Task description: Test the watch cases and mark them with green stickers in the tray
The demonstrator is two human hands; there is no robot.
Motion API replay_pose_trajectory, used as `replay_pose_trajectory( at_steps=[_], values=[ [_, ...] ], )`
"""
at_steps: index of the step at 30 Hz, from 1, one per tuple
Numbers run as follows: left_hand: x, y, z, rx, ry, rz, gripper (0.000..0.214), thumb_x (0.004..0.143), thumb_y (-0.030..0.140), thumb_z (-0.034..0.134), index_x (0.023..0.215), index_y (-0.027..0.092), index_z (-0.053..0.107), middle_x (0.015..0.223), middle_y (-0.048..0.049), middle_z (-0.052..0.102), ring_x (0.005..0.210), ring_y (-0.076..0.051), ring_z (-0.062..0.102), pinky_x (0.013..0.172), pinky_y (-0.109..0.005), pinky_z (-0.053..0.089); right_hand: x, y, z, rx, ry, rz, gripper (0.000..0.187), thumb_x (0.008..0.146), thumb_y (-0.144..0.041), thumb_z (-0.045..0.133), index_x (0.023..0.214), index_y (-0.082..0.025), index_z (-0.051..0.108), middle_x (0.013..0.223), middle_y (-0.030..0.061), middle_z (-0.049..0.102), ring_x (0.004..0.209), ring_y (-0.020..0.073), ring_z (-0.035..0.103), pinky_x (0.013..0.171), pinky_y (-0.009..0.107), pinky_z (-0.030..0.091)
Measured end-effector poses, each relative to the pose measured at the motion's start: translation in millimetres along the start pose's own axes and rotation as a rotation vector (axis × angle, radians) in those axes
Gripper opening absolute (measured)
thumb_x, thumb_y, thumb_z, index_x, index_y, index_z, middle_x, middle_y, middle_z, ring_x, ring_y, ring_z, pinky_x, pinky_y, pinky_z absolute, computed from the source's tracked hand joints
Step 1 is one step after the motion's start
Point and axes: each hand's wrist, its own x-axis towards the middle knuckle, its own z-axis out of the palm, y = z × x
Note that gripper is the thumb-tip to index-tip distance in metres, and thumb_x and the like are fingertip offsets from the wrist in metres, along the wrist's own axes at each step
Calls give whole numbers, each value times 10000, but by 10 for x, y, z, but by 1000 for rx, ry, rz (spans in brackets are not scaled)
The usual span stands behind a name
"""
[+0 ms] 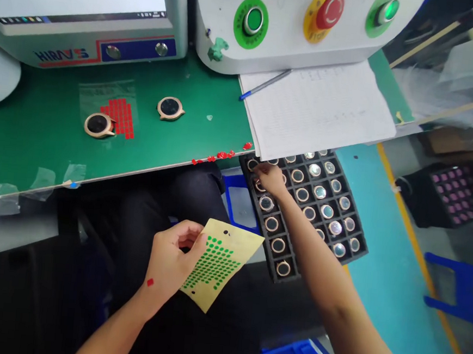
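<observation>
My left hand (pixel 173 254) pinches a pale yellow sheet (pixel 237 245) by its left edge, tilted over my lap. Rows of small green round stickers (pixel 213 262) cover much of it. A red square sticker (pixel 150 282) clings to that wrist. Across to the right, my right hand (pixel 271 178) reaches into a black compartment tray (pixel 277 281) of round watch cases (pixel 271 224). Its fingers are curled together at the tray's upper left corner, by a watch case (pixel 253 164). What is between the fingertips, if anything, is hidden.
On the green bench (pixel 200 119) lie two watch cases (pixel 170 108), one overlapping a sheet of red stickers (pixel 120 116). Red bits (pixel 222 155) line the bench edge. Papers (pixel 319 107) with a pen (pixel 265 85) overhang the tray. Behind stand a monitor (pixel 108 41) and a button panel (pixel 280 33).
</observation>
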Motion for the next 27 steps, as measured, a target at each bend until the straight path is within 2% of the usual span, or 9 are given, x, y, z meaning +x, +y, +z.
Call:
replay_pose_trajectory(
  at_steps=[5, 10, 14, 18, 20, 21, 23, 24, 27],
  values=[
    [168, -69, 23, -29, -81, -140, 207, 867, 357, 557, 846, 168, 640, 549, 16, 622, 496, -113, 572, 448, -175, 400, 137, 114, 107, -82, -74, 90, 215, 922, -333, 589, 910, -123, 632, 846, 6, 658, 731, 116, 638, 704, 300, 549],
    [300, -130, 76, -88, -140, -162, 269, 871, 377, 553, 838, 150, 694, 558, 11, 618, 513, -99, 539, 478, -176, 376, 169, 156, 139, -79, -27, 115, 206, 912, -317, 604, 845, -123, 632, 757, -17, 650, 662, 104, 627, 690, 291, 542],
    [367, -181, 143, -144, -98, -155, 255, 849, 360, 583, 802, 146, 713, 605, -5, 655, 551, -102, 553, 509, -179, 389, 142, 68, 132, -20, 117, 112, 148, 826, -226, 659, 723, -123, 632, 569, -11, 617, 530, 141, 612, 632, 294, 515],
    [397, -203, 199, -179, -50, -155, 245, 836, 341, 592, 741, 143, 702, 622, -14, 664, 557, -103, 553, 511, -184, 391, -306, -181, -8, 46, 364, 75, 152, 870, -242, 549, 889, -115, 630, 772, 83, 682, 671, 192, 653, 643, 317, 508],
    [401, -196, 214, -196, -60, -159, 244, 832, 338, 594, 724, 143, 693, 637, -20, 671, 579, -110, 567, 532, -191, 406, -736, -342, -100, 76, 449, -55, 162, 910, -251, 489, 916, -158, 621, 850, 72, 679, 759, 179, 651, 681, 307, 513],
    [402, -190, 219, -203, -72, -166, 247, 830, 340, 595, 715, 142, 688, 637, -21, 669, 582, -112, 568, 535, -195, 408, -968, -421, -132, 97, 493, -270, 125, 901, -237, 519, 875, -174, 624, 822, 57, 675, 762, 175, 646, 694, 307, 514],
    [407, -173, 226, -215, -106, -194, 270, 828, 358, 596, 685, 142, 672, 616, -18, 649, 566, -111, 552, 522, -200, 397, -1382, -560, -147, 12, 358, -681, 42, 866, -189, 600, 857, -203, 638, 822, 36, 685, 790, 176, 645, 730, 317, 515],
    [411, -165, 230, -210, -122, -207, 291, 825, 373, 598, 658, 142, 656, 591, -11, 625, 543, -105, 529, 503, -200, 378, -1539, -611, -127, -30, 290, -798, 50, 857, -170, 622, 889, -201, 645, 842, 45, 693, 805, 184, 647, 732, 325, 519],
    [421, -147, 240, -148, -155, -204, 372, 818, 419, 597, 568, 144, 579, 511, 18, 512, 477, -83, 430, 458, -206, 304, -1762, -670, 1, -64, 181, -838, 122, 867, -146, 624, 984, -177, 644, 899, 82, 699, 825, 198, 651, 708, 337, 535]
  ],
)
